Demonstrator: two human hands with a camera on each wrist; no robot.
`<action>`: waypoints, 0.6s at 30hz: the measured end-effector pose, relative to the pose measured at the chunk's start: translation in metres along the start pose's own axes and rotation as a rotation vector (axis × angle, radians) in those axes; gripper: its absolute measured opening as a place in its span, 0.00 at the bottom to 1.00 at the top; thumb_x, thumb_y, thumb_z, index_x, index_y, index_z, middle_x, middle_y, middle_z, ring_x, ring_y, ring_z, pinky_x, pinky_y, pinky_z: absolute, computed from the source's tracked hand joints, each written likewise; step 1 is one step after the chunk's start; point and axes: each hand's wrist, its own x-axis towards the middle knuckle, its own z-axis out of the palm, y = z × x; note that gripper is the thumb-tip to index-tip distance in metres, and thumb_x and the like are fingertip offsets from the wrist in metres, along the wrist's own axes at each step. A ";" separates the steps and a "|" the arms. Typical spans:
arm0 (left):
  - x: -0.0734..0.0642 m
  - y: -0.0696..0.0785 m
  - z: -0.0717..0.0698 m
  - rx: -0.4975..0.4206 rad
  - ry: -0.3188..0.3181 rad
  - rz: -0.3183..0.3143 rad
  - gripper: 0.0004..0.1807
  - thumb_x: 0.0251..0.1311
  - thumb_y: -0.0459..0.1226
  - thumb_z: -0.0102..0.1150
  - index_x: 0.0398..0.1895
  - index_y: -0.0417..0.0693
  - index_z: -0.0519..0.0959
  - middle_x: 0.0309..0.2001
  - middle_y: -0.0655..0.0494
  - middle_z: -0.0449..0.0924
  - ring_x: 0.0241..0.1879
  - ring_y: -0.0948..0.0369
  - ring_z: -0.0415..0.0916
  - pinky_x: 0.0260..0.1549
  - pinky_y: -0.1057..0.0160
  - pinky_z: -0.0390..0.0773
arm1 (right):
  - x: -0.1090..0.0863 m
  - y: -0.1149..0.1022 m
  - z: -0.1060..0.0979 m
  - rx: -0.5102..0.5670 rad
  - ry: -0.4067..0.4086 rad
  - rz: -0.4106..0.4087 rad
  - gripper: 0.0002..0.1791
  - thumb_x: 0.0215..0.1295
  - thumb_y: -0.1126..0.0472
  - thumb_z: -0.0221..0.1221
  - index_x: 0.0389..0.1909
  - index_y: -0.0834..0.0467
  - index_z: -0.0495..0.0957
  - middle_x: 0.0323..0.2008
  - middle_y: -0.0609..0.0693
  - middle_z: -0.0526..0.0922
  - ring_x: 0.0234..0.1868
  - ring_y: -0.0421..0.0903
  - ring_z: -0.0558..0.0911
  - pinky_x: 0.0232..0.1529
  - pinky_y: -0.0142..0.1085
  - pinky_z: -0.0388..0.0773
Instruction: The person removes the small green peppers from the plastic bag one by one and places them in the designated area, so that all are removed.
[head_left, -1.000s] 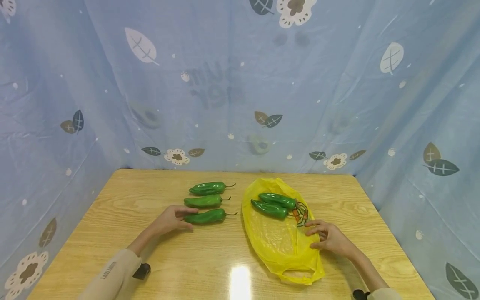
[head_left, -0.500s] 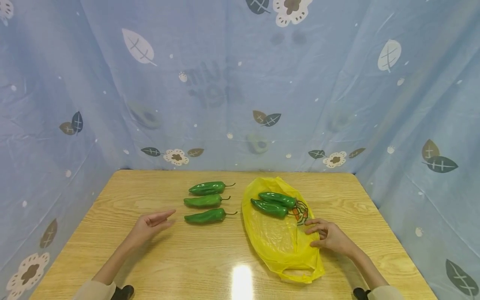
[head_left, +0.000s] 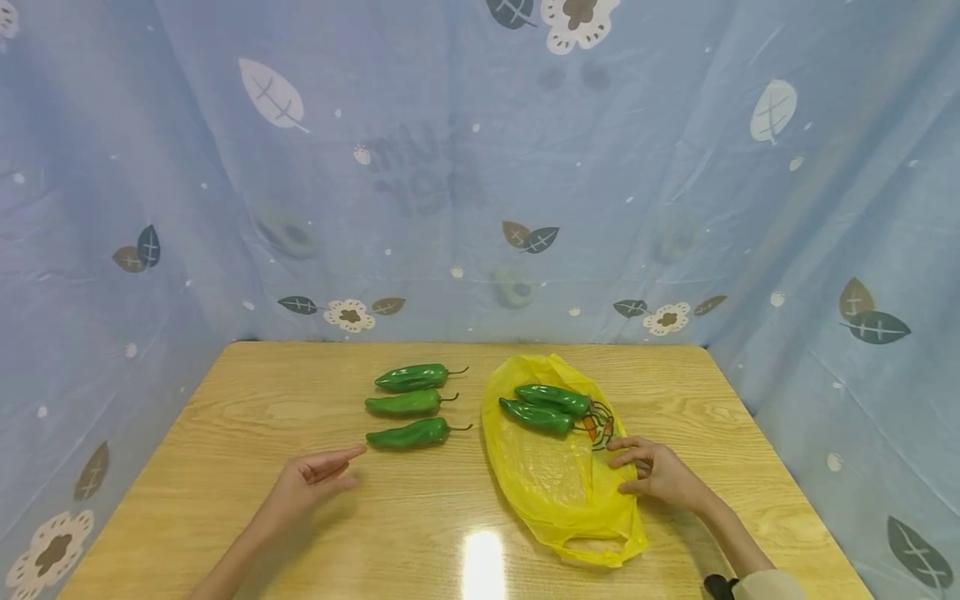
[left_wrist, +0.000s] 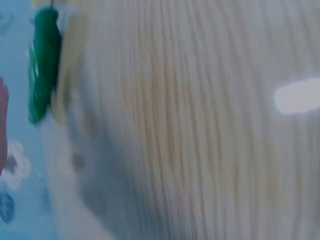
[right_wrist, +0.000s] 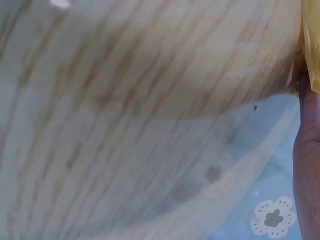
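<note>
My left hand [head_left: 306,487] hovers over the table, fingers extended and thumb apart, holding nothing. Its fingertips are just below and left of the nearest green pepper [head_left: 408,433], which lies with its stem to the right. Behind it lie a second green pepper [head_left: 405,403] and a third [head_left: 412,377]. To the right, my right hand [head_left: 658,473] holds the right edge of a flattened yellow plastic bag [head_left: 547,483], fingers bent over it. In the right wrist view the thumb [right_wrist: 309,110] meets the bag's yellow film [right_wrist: 312,50]. Two more green peppers [head_left: 553,398] rest on the bag.
The bag has a printed orange and green mark [head_left: 600,425] by the pepper stems and a cut-out handle [head_left: 596,558] toward the front. A blue patterned curtain [head_left: 450,167] encloses the back and sides of the wooden table [head_left: 300,375].
My left hand has drawn back left from the nearest pepper's tip, where its fingers were, then dipped lower and slightly right. My right hand, the bag and the peppers stay in place.
</note>
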 end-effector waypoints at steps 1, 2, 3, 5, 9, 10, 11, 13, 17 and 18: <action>-0.001 0.003 0.005 -0.002 0.017 0.017 0.23 0.58 0.26 0.61 0.58 0.29 0.73 0.55 0.64 0.78 0.55 0.75 0.71 0.52 0.73 0.73 | 0.000 0.000 0.001 0.001 -0.003 -0.001 0.16 0.55 0.63 0.68 0.45 0.64 0.81 0.58 0.69 0.71 0.61 0.73 0.64 0.52 0.58 0.72; -0.002 0.006 0.010 -0.001 0.035 0.035 0.22 0.58 0.25 0.61 0.57 0.28 0.73 0.55 0.63 0.78 0.55 0.75 0.71 0.52 0.73 0.73 | 0.001 0.000 0.001 0.004 -0.004 -0.001 0.16 0.55 0.63 0.68 0.45 0.64 0.81 0.58 0.69 0.71 0.61 0.73 0.64 0.52 0.58 0.72; -0.003 0.010 0.015 0.002 0.057 0.047 0.22 0.57 0.24 0.61 0.57 0.28 0.74 0.55 0.62 0.79 0.55 0.75 0.72 0.51 0.72 0.73 | 0.001 0.000 0.002 0.007 -0.005 0.000 0.16 0.56 0.63 0.68 0.45 0.64 0.81 0.58 0.69 0.71 0.61 0.73 0.64 0.52 0.59 0.72; -0.004 0.017 0.027 0.015 0.089 0.062 0.22 0.56 0.25 0.62 0.56 0.28 0.75 0.54 0.58 0.79 0.54 0.75 0.73 0.50 0.72 0.74 | 0.002 0.000 0.002 0.011 -0.006 0.004 0.16 0.56 0.64 0.68 0.45 0.64 0.81 0.58 0.68 0.70 0.62 0.73 0.63 0.53 0.60 0.72; -0.008 0.031 0.050 0.032 0.135 0.030 0.21 0.55 0.27 0.64 0.53 0.32 0.78 0.53 0.48 0.80 0.52 0.74 0.74 0.48 0.73 0.75 | 0.003 0.001 0.003 0.023 0.002 0.006 0.15 0.55 0.66 0.68 0.45 0.64 0.81 0.58 0.69 0.70 0.62 0.74 0.63 0.52 0.64 0.70; -0.010 0.034 0.055 0.029 0.150 0.014 0.20 0.55 0.28 0.65 0.53 0.33 0.79 0.53 0.46 0.80 0.51 0.74 0.75 0.48 0.74 0.75 | 0.002 0.001 0.002 0.021 0.003 0.005 0.15 0.55 0.66 0.68 0.45 0.64 0.81 0.58 0.69 0.70 0.62 0.74 0.62 0.52 0.65 0.70; -0.012 0.036 0.061 0.023 0.163 0.001 0.20 0.54 0.28 0.65 0.52 0.33 0.79 0.53 0.45 0.80 0.51 0.74 0.75 0.47 0.73 0.76 | 0.002 0.001 0.002 0.024 0.003 0.006 0.15 0.55 0.66 0.68 0.45 0.65 0.81 0.58 0.69 0.70 0.62 0.74 0.62 0.52 0.65 0.69; -0.014 0.037 0.071 0.002 0.176 -0.008 0.19 0.53 0.28 0.66 0.51 0.34 0.80 0.52 0.46 0.80 0.50 0.73 0.76 0.47 0.72 0.76 | 0.002 0.001 0.002 0.026 0.004 0.005 0.15 0.56 0.66 0.68 0.45 0.65 0.81 0.58 0.69 0.70 0.62 0.74 0.62 0.52 0.66 0.69; -0.019 0.040 0.090 -0.047 0.115 -0.008 0.19 0.55 0.28 0.65 0.51 0.31 0.79 0.51 0.49 0.81 0.50 0.71 0.76 0.48 0.69 0.77 | 0.000 0.000 0.002 0.036 0.010 0.016 0.15 0.56 0.66 0.68 0.44 0.66 0.81 0.58 0.70 0.70 0.63 0.74 0.60 0.53 0.66 0.67; -0.020 0.041 0.095 -0.068 0.086 -0.021 0.19 0.55 0.29 0.65 0.51 0.30 0.78 0.52 0.50 0.81 0.51 0.71 0.76 0.49 0.68 0.76 | -0.001 0.000 0.002 0.034 0.012 0.017 0.15 0.56 0.66 0.68 0.44 0.66 0.81 0.58 0.70 0.70 0.63 0.74 0.60 0.53 0.66 0.67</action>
